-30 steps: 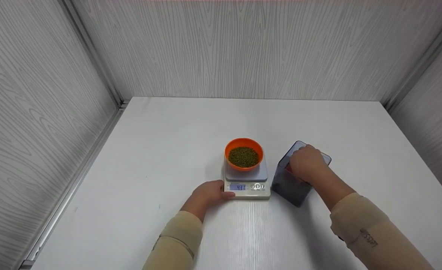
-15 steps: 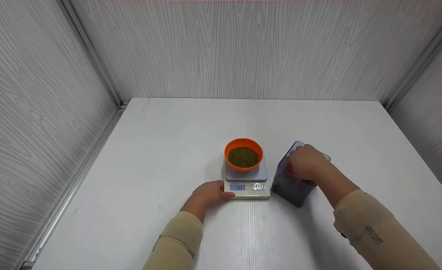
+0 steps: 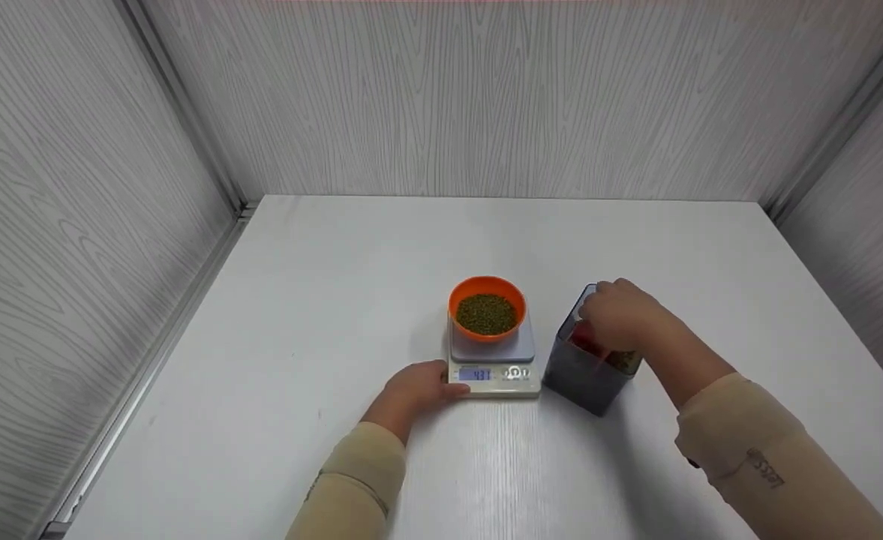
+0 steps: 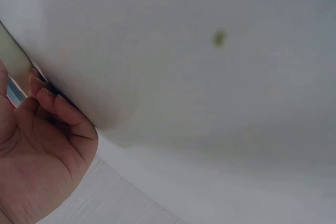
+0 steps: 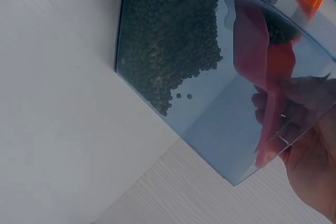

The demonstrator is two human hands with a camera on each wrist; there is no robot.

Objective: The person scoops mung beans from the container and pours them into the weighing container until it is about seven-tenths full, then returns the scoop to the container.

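Being gripped inside the clear box (image 3: 587, 381) is a red scoop (image 5: 252, 51), with the fingers and thumb of the right hand (image 3: 625, 313) being curled around its handle. The scoop is being judged light, stiff and a bit slippery, like thin plastic, so the handle is being seen as the best place to hold it. The wide part is being held out just past the fingers, and the end of the handle is being left to poke out on their other side. Whether any beans are being carried in the scoop cannot be told. Next to it, a pile of beans (image 5: 163, 30) is being kept in the same box.

Just beside the box, a scale (image 3: 514, 382) is being gripped at its near left corner by the left hand (image 3: 415, 386), with the thumb being laid on the front edge. An orange bowl (image 3: 487, 285) of small green bits (image 3: 486, 314) is being held up by the scale. Everything is being held up by a white table (image 3: 366, 262).
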